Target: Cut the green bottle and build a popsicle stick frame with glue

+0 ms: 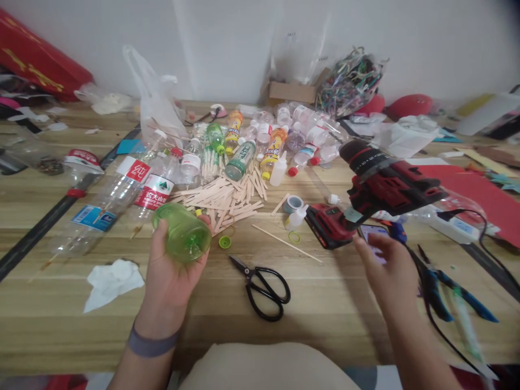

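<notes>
My left hand [170, 271] is closed around a green plastic bottle [182, 232], held on its side just above the wooden table [325, 303]. My right hand [385, 268] reaches with fingers stretched out toward the handle of a red and black cordless drill [377, 189] standing on its battery [327, 225]; it is close to the drill but I cannot see it gripping. A phone screen [376, 233] lies just under that hand. Black scissors [264, 287] lie between my hands.
A heap of wooden craft sticks [227, 197] and several plastic bottles [122, 189] fill the middle and left of the table. Pliers with blue handles [447, 287] and a black cable [483, 238] lie at the right. A crumpled tissue [114, 279] lies at the left.
</notes>
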`<state>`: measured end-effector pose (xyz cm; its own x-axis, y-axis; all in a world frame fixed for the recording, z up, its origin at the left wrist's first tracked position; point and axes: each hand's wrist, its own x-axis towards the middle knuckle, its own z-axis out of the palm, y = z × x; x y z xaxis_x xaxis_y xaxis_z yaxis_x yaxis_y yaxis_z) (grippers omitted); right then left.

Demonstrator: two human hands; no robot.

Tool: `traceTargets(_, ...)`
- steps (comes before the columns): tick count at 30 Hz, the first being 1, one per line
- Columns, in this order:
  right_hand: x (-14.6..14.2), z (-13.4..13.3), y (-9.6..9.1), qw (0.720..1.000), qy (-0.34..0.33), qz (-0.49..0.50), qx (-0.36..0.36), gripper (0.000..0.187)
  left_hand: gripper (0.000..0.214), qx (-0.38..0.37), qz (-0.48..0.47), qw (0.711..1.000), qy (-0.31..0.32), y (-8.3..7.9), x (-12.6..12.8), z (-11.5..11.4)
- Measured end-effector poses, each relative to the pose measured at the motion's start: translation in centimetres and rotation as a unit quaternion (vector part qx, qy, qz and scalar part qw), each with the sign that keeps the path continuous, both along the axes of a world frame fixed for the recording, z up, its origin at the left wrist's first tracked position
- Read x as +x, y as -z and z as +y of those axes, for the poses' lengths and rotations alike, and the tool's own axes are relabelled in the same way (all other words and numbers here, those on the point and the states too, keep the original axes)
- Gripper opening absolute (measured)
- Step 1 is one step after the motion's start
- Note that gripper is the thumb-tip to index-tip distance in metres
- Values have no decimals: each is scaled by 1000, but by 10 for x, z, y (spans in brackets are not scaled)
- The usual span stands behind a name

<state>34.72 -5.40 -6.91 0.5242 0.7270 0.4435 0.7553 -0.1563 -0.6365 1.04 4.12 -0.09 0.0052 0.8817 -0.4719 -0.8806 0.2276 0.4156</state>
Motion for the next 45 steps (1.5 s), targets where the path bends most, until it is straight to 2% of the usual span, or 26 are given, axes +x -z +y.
traceTargets(1, -9, -10, 8, 1000, -4, -27, -15, 34, 29, 1, 0, 1000, 3, 0, -1, -1)
traceTargets(3, -29, -18, 21, 991, -83, -70, -77, 31, 25, 2, -5, 1000, 14, 0, 0, -2)
traceTargets(5, -45, -11, 30, 975, -145, -117, -119, 26, 20, 1, -6, 1000, 19, 0, 1, -2)
traceTargets(8, -54, 9, 36, 955, -177, -187, -148, 25, 16, 2, -13, 1000, 16, 0, 2, -3)
traceTargets(12, -53, 15, 31, 934, -207, -263, -130, 29, 13, -23, -25, 999, -14, 0, -1, -3)
traceTargets(16, -65, 2, 10, 928, -239, -283, -50, 36, 14, -20, -30, 999, -37, 2, -2, -1)
traceTargets(20, -98, -11, -18, 924, -292, -245, -5, 29, 16, -8, -28, 999, -39, 1, 2, -1)
traceTargets(22, -114, -13, -25, 922, -311, -233, 3, 26, 16, -10, -25, 999, -38, 0, 5, -2)
traceTargets(25, -127, -11, -26, 921, -318, -224, 1, 22, 13, -11, -20, 999, -32, -1, 7, -4)
traceTargets(31, -128, -8, -25, 925, -326, -197, -8, 22, 9, 16, -9, 999, -35, 4, 9, -4)
traceTargets(35, -125, -8, -27, 927, -332, -174, -8, 23, 20, 93, 91, 989, -69, 11, 12, -9)
traceTargets(37, -126, -7, -27, 928, -340, -151, -19, 21, 30, 158, 152, 975, -40, 14, 17, -16)
traceTargets(39, -130, -6, -29, 931, -347, -99, -58, 20, 38, 199, 182, 963, 19, 16, 24, -24)
traceTargets(42, -143, -3, -35, 922, -364, 14, -130, 25, 46, 203, 181, 959, 79, 18, 33, -33)
traceTargets(45, -157, -1, -41, 912, -367, 104, -151, 32, 45, 213, 191, 953, 96, 19, 33, -35)
